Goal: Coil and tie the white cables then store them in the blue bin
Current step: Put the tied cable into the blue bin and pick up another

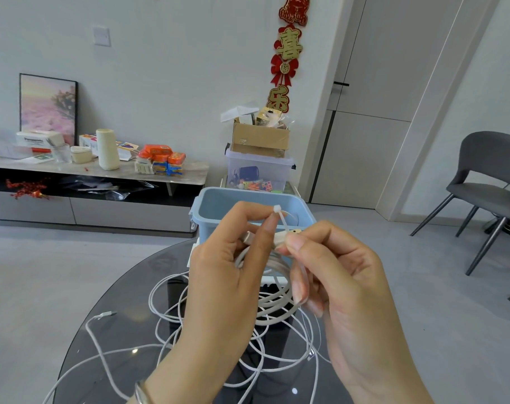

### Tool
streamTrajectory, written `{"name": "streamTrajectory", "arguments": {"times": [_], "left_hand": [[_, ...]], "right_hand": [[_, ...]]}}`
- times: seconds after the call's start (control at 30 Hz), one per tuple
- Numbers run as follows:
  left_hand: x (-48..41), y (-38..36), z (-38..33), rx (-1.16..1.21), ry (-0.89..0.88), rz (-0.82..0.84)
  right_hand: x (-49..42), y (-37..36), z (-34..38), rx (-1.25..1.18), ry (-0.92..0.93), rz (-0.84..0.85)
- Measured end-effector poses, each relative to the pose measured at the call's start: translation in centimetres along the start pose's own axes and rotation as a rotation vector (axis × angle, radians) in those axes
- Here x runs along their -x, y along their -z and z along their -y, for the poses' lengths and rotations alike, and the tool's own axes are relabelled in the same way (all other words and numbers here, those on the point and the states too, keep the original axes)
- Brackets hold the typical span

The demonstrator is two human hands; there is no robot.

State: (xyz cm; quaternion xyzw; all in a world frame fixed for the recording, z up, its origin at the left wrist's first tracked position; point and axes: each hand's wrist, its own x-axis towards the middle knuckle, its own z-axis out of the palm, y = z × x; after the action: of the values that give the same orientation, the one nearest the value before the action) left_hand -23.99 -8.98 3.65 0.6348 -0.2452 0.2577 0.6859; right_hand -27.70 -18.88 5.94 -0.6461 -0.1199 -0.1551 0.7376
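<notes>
Left hand (pixel 219 287) grip pinches head of thin white plastic zip tie (pixel 278 212). Right hand (pixel 350 287) grip pinches its strap at top of coiled white cable (pixel 272 298), held between both hands above round dark glass tabletop (pixel 160 266). Loose white cables (pixel 125 352) lie tangled below. Light blue plastic bin (pixel 216 205) sits just behind.

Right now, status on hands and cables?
Left hand pinches zip tie, right hand grips coiled cable. Blue bin behind hands. Loose cables tangled on table.

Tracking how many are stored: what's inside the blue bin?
The blue bin shows no cable on its visible inner walls. Its near part and floor are covered by the left hand, right hand and the coiled cable they hold, so its bottom cannot be judged.
</notes>
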Motion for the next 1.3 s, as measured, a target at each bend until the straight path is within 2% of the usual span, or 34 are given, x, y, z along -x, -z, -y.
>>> {"name": "streamTrajectory", "arguments": {"times": [1.03,1.3], "left_hand": [[0.39,-0.25,0.60,-0.117,-0.070,0.009],[0.41,-0.38,0.72,-0.086,-0.028,0.009]], "right_hand": [[-0.19,0.31,-0.04,-0.083,-0.090,-0.035],[-0.27,0.20,-0.23,-0.043,-0.040,-0.015]]}}
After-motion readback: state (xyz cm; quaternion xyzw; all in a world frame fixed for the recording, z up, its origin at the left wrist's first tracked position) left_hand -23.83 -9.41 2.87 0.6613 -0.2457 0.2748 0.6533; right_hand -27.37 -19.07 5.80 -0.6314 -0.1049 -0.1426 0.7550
